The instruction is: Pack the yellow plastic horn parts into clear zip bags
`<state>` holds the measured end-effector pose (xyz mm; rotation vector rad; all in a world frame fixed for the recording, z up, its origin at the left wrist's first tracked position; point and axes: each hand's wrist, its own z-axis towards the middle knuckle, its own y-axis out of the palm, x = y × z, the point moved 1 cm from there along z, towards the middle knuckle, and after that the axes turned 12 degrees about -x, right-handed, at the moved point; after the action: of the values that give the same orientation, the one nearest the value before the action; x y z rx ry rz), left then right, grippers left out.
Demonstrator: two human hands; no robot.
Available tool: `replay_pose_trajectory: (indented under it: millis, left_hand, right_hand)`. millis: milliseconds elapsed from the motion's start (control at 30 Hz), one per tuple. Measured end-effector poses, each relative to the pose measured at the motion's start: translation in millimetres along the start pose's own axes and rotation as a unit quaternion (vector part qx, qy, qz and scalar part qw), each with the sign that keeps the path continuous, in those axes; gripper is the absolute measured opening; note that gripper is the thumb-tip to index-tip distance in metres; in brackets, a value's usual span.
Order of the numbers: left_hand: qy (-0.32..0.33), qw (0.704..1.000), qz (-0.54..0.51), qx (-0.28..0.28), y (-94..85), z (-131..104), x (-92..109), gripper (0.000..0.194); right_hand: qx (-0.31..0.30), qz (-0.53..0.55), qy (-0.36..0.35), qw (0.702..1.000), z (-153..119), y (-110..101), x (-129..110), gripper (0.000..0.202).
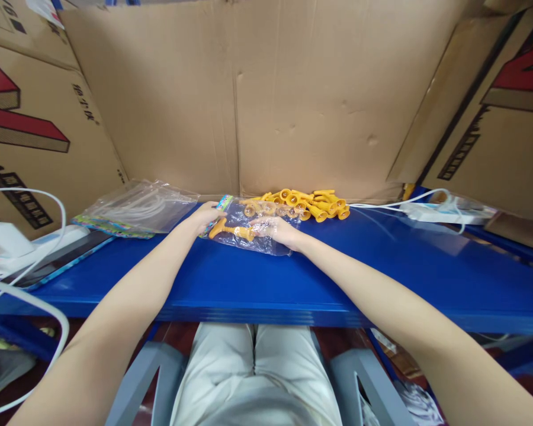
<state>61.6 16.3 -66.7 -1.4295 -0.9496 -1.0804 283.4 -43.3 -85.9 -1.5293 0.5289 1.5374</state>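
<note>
Pinching a clear bag [270, 248] near its printed header [224, 203] with the left hand [206, 214], fingers drawn in close at the edge, probably to stop the slack film sliding about. Gripping a yellow horn-shaped piece [240, 232] by its wider end with the right hand [279, 229], fingers curled nearly closed, seemingly to keep it lined up with the length of the bag. Lying with its crossbar end toward the left hand and its cup toward the right, under or within the film. Through the wrinkles and glare, impossible to make out the exact place of each right fingertip.

Just behind the bag, partly visible through it: a loose heap of yellow pieces [322, 208], gathered at the back of the blue desk [231, 281], presumably for easy reach by the right hand. Over on the left, stacked flat near the left forearm: more clear bags [135, 207], headers toward the near side, likely placed there for the left hand.

Farther out, kept to the sides, perhaps to leave working room: a dark flat device [64, 257] leftward, and a white power strip [448, 211] rightward. Behind everything, standing upright: a cardboard panel [302, 100].
</note>
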Motion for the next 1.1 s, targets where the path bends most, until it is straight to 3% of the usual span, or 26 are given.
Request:
replay_pose_trajectory:
  millis: [233, 367, 467, 567, 767, 933, 1100]
  left_hand:
    - [-0.009, 0.996, 0.089, 0.024, 2.7, -3.6, 0.5, 0.044]
    - [-0.007, 0.985, 0.148, 0.088, 3.8, -4.6, -0.8, 0.048]
    - [0.045, 0.961, 0.229, 0.148, 1.8, -4.3, -2.3, 0.052]
    - [0.109, 0.92, 0.334, 0.171, -0.9, -2.2, -3.1, 0.05]
    - [0.154, 0.879, 0.442, 0.091, 3.2, 5.3, -7.8, 0.048]
    - [0.08, 0.866, 0.494, 0.02, 11.3, 4.4, -13.2, 0.06]
    - [0.02, 0.871, 0.491, -0.009, 14.1, 3.3, -15.2, 0.063]
  right_hand:
    - [-0.018, -0.046, -0.021, 0.999, -0.6, -0.1, -2.4, 0.018]
    - [-0.003, -0.098, -0.021, 0.995, 1.2, -0.1, -2.3, 0.015]
    - [-0.001, -0.102, 0.004, 0.995, 3.5, 0.6, -0.3, 0.015]
    - [-0.023, -0.069, 0.002, 0.997, 5.9, 2.0, 2.1, 0.013]
    - [-0.077, -0.045, -0.013, 0.996, 5.9, 5.0, 1.3, 0.015]
    - [-0.083, -0.09, -0.029, 0.992, 3.8, 4.6, -1.4, 0.021]
    - [-0.098, -0.122, -0.044, 0.987, 4.7, 6.9, -0.1, 0.036]
